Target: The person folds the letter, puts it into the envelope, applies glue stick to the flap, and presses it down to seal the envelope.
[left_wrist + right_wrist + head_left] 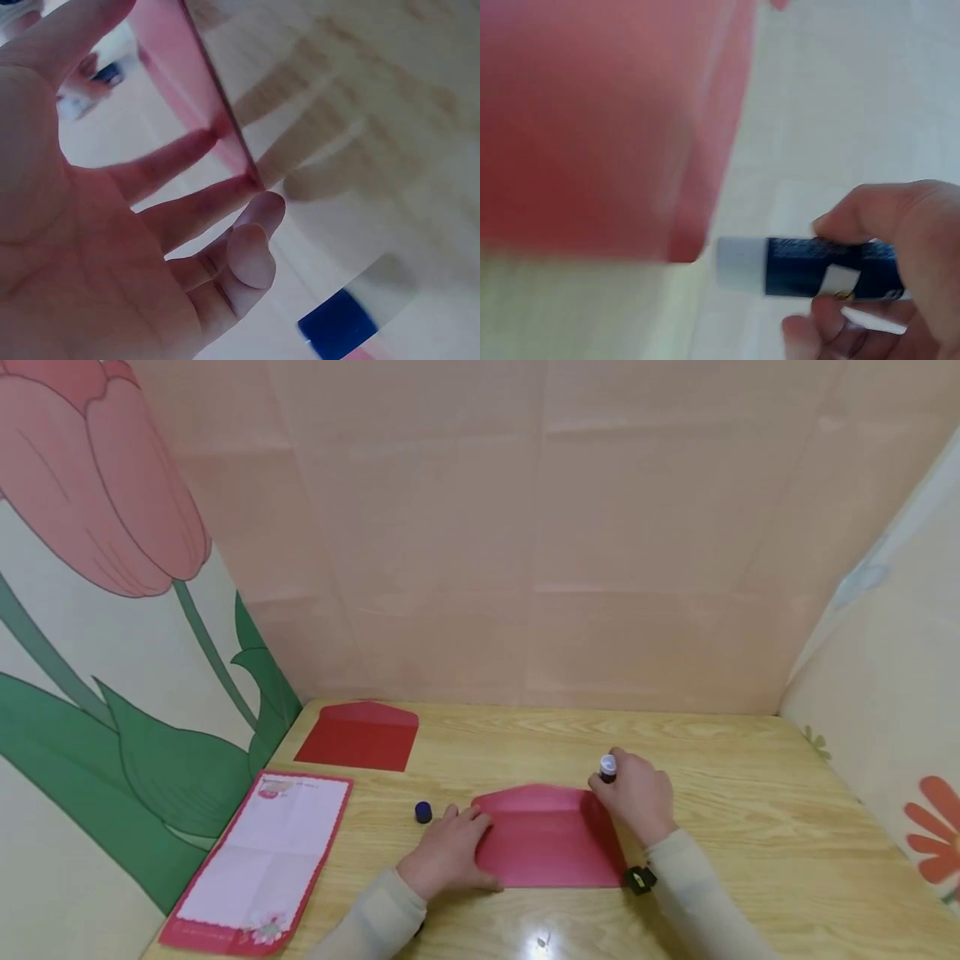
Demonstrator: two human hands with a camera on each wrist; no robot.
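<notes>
A pink-red envelope (547,847) lies on the table with its flap (536,797) spread toward the far side. At its left edge rests my left hand (452,850), fingers spread and fingertips touching the paper in the left wrist view. My right hand (637,792) grips an uncapped glue stick (829,270), dark blue with a white end, beside the envelope's right edge. In the right wrist view that white end points at the corner of the envelope (592,135), just apart from it. The blue cap (423,812) stands left of my left hand.
A darker red envelope (360,743) with its flap raised lies at the back left. A white letter sheet with creases (258,852) lies on a red-pink backing at the front left. Patterned cloth walls (525,568) enclose the wooden table (750,793).
</notes>
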